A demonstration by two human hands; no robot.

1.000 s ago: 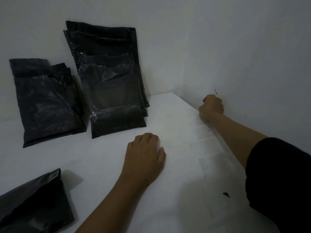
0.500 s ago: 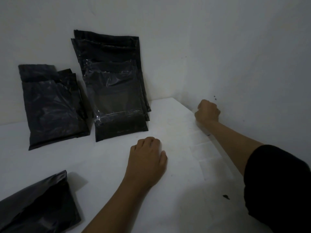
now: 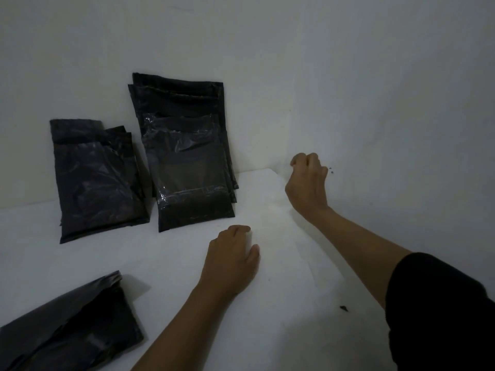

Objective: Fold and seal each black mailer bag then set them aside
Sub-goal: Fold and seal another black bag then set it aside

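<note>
A stack of black mailer bags (image 3: pixel 187 162) with glossy flaps leans against the back wall. A second, crumpled stack of black bags (image 3: pixel 96 183) leans to its left. More black bags (image 3: pixel 67 325) lie at the table's near left corner. My left hand (image 3: pixel 231 259) rests knuckles-up on the white table (image 3: pixel 174 277) just in front of the taller stack, its fingers curled under, apart from the bags. My right hand (image 3: pixel 308 183) hovers in a loose fist near the right wall, above the table's far right corner. Nothing shows in either hand.
Walls close off the back and the right side of the table. Pale, near-transparent strips (image 3: pixel 302 253) lie along the table's right part. A small dark speck (image 3: pixel 343 308) lies near my right forearm, and dark marks (image 3: pixel 331 171) dot the wall.
My right hand has lifted off the table corner and drawn a little left, away from the wall. My left hand stays in place. The view has tilted, so the bags sit lower in the frame.
</note>
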